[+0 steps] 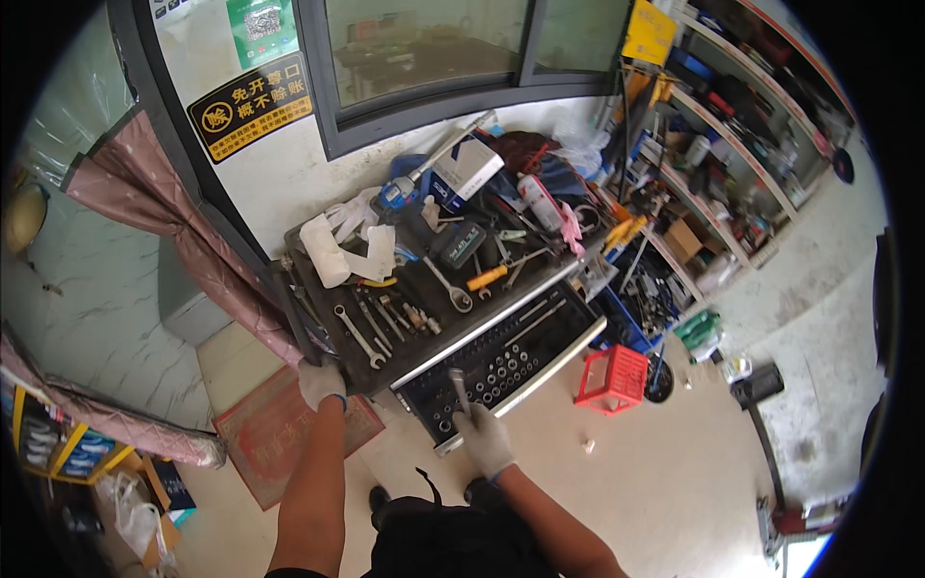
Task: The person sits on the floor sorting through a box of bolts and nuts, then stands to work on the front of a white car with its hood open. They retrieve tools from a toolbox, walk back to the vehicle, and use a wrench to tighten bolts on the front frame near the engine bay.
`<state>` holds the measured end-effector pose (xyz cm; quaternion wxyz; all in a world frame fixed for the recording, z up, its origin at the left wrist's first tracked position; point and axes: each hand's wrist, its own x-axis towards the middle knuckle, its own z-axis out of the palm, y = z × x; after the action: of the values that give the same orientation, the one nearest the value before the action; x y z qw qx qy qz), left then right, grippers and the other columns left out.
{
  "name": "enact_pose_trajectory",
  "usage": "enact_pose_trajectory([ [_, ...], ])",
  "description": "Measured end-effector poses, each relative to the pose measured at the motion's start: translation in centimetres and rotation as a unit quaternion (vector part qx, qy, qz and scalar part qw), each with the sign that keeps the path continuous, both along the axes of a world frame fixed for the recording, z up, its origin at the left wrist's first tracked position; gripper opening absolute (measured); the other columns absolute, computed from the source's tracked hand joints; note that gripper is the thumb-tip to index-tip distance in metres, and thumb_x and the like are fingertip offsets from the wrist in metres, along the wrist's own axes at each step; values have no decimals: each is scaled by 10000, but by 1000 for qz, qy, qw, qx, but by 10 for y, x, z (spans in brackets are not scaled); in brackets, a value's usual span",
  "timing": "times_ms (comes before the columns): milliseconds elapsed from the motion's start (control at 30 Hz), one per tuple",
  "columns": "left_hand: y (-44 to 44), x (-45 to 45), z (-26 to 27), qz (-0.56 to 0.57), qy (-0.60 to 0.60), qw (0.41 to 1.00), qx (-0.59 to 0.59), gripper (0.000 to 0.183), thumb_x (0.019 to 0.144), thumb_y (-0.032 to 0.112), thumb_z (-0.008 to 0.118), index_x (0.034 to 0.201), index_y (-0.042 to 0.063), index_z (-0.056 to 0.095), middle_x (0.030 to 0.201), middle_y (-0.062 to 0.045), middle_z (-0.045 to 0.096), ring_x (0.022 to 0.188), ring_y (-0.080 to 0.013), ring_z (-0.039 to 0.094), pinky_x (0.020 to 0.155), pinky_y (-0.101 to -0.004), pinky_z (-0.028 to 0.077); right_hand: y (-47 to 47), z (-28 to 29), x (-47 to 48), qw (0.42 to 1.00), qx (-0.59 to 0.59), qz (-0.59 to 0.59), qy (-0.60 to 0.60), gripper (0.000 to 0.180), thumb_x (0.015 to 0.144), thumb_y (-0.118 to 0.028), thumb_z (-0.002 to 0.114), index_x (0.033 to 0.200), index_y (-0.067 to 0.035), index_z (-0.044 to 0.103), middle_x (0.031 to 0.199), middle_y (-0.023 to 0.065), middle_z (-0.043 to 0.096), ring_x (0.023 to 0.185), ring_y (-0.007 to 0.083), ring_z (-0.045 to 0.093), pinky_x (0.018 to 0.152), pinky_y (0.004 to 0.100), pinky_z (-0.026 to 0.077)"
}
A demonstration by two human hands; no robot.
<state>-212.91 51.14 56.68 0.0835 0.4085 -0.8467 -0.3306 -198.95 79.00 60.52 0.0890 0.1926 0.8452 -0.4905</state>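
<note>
My left hand (pixel 322 384), in a pale work glove, rests on the near left corner of the tool cart's top (pixel 405 361), its fingers curled at the dark edge. Gloved too, my right hand (pixel 483 435) is closed around a metal ratchet handle (pixel 458 386), which points up over the open drawer (pixel 571 339). Rows of sockets (pixel 498 376) stand in that drawer, with long extension bars behind them. On the cart top lie a combination wrench (pixel 359 337), a large ratchet wrench (pixel 448 285), an orange-handled screwdriver (pixel 488 277) and a paper roll (pixel 324 251).
A red plastic stool (pixel 614 379) stands right of the drawer, beside a blue bin (pixel 632 311) of metal parts. Crowded shelves (pixel 737 144) line the right side. A pink curtain (pixel 217 282) hangs left, near a red mat (pixel 289 433). A cordless power tool (pixel 396 193) lies at the back.
</note>
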Motion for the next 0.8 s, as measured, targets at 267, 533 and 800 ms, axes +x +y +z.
enact_pose_trajectory([
  [267,14,-2,10,36,-14,998,-44,347,924,285,679,1172,43,678,1048,-251,762,1015,-449,737,892,-543,553,-36,30,-125,919,22,255,300,530,953,-257,710,1424,-66,561,1163,232,690,1092,444,671,947,543,530],
  [533,17,-5,13,52,-19,997,-63,305,916,245,661,1155,58,696,988,-242,760,955,-433,750,839,-530,568,-66,26,-241,936,177,182,245,799,866,-301,803,1518,-55,411,1466,264,498,1232,482,587,1020,568,497],
  [800,18,-7,13,64,-32,995,-64,320,934,243,658,1187,50,695,967,-250,759,953,-439,751,841,-528,572,-123,-5,-312,910,213,172,313,663,842,-293,791,1386,-10,537,1433,238,529,1280,445,542,1125,562,399],
])
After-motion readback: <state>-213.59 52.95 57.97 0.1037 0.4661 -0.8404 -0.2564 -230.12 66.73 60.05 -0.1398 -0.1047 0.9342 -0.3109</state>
